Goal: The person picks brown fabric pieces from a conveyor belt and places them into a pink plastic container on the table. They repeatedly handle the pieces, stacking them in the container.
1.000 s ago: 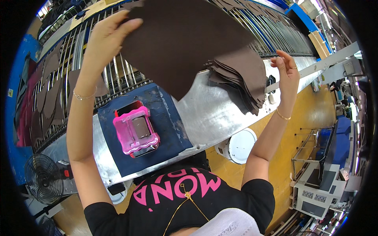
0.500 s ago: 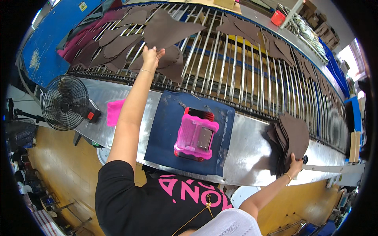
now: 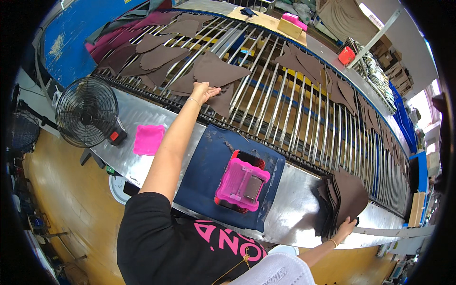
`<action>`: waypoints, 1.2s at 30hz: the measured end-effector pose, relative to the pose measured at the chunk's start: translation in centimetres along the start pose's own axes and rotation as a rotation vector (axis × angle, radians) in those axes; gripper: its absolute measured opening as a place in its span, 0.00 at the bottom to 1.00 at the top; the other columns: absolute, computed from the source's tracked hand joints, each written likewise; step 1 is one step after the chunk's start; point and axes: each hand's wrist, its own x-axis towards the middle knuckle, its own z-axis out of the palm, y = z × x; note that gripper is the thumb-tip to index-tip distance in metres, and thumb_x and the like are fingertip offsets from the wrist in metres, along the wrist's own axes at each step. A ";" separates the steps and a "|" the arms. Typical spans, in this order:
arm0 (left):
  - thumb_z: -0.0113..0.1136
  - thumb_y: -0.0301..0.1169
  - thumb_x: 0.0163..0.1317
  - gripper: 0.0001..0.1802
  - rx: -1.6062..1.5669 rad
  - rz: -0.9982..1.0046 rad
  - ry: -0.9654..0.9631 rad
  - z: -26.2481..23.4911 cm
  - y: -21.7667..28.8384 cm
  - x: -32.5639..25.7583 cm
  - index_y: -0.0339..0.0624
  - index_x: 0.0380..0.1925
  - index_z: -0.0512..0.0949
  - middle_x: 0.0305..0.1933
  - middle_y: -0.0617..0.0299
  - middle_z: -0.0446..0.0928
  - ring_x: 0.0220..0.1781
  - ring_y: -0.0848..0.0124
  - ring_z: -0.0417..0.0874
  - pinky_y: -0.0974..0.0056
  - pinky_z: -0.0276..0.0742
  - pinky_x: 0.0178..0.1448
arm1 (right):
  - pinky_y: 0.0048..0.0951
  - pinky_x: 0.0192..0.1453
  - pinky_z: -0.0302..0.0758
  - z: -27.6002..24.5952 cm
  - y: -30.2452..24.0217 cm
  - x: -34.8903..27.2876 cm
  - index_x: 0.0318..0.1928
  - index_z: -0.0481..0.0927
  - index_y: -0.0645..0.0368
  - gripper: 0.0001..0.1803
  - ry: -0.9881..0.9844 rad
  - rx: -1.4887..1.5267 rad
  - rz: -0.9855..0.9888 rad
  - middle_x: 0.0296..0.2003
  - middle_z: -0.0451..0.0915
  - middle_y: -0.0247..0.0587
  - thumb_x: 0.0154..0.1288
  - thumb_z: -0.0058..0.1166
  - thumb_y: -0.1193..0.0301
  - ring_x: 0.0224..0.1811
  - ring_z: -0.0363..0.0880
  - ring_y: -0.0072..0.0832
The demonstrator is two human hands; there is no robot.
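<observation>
My left hand (image 3: 205,93) is stretched out over the metal-bar rack, at the near edge of a flat brown cut piece (image 3: 219,69). Its thumb side pinches that edge, while the other fingers stick out to the right. Beneath lie more brown pieces (image 3: 222,103), partly covered. At the right, my right hand (image 3: 346,229) grips the near end of a stack of brown cut pieces (image 3: 350,194) on the metal table. The stack is fanned at its left side.
A pink tray (image 3: 237,183) with a dark block rests on a dark blue mat (image 3: 202,166). Left of my arm are a pink piece (image 3: 148,140) and a black fan (image 3: 86,116). Several brown pieces (image 3: 343,92) lie along the bar rack (image 3: 285,109).
My left hand has lowered the brown piece from above the rack onto the pieces there. My right hand stays at the stack. The view has shifted.
</observation>
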 end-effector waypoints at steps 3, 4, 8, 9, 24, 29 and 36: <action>0.46 0.28 0.67 0.26 0.307 0.023 0.089 3.4 0.4 -6.2 0.39 0.63 0.53 0.47 0.40 0.69 0.40 0.48 0.83 0.54 0.86 0.37 | 0.41 0.54 0.70 -1.7 -0.1 -0.3 0.58 0.65 0.62 0.21 0.197 0.164 -0.138 0.53 0.73 0.62 0.71 0.42 0.61 0.52 0.73 0.55; 0.49 0.30 0.67 0.27 0.388 0.070 0.017 3.7 0.8 -8.2 0.41 0.64 0.53 0.48 0.41 0.69 0.38 0.50 0.83 0.56 0.85 0.37 | 0.41 0.53 0.70 -4.3 -3.4 -2.3 0.57 0.66 0.62 0.21 0.233 0.230 -0.143 0.52 0.73 0.63 0.72 0.42 0.62 0.51 0.74 0.55; 0.56 0.41 0.65 0.31 0.656 0.155 -0.423 7.0 0.9 -16.0 0.43 0.64 0.59 0.53 0.48 0.70 0.40 0.60 0.83 0.62 0.83 0.40 | 0.33 0.45 0.74 -7.7 -7.5 -4.3 0.54 0.65 0.66 0.22 0.403 0.625 -0.440 0.45 0.76 0.58 0.71 0.45 0.59 0.41 0.78 0.40; 0.56 0.42 0.64 0.31 0.698 0.164 -0.558 8.5 0.5 -18.6 0.43 0.63 0.61 0.53 0.50 0.70 0.43 0.62 0.82 0.61 0.82 0.43 | 0.30 0.45 0.73 -8.1 -9.5 -5.6 0.53 0.66 0.66 0.22 0.280 0.874 -0.349 0.45 0.76 0.54 0.71 0.46 0.59 0.41 0.76 0.35; 0.58 0.30 0.63 0.08 1.063 0.820 -0.377 3.5 7.8 -35.9 0.37 0.36 0.77 0.20 0.68 0.75 0.18 0.83 0.75 0.78 0.66 0.20 | 0.26 0.39 0.73 -3.0 -25.0 -23.4 0.37 0.82 0.60 0.08 -0.651 1.074 -1.059 0.34 0.82 0.43 0.55 0.61 0.78 0.34 0.80 0.32; 0.58 0.29 0.63 0.07 1.117 0.718 -0.299 0.1 8.0 -36.9 0.36 0.37 0.77 0.20 0.69 0.74 0.19 0.83 0.75 0.78 0.67 0.21 | 0.30 0.39 0.76 -4.3 -25.8 -24.6 0.39 0.82 0.57 0.18 -0.508 1.016 -1.293 0.33 0.82 0.42 0.45 0.56 0.86 0.33 0.80 0.36; 0.59 0.24 0.58 0.05 1.314 0.480 -0.451 0.7 2.6 -36.3 0.32 0.32 0.78 0.23 0.58 0.76 0.14 0.72 0.76 0.68 0.68 0.20 | 0.29 0.38 0.74 -3.2 -20.0 -20.8 0.39 0.82 0.58 0.15 -0.507 0.796 -1.247 0.30 0.81 0.42 0.49 0.56 0.85 0.32 0.79 0.34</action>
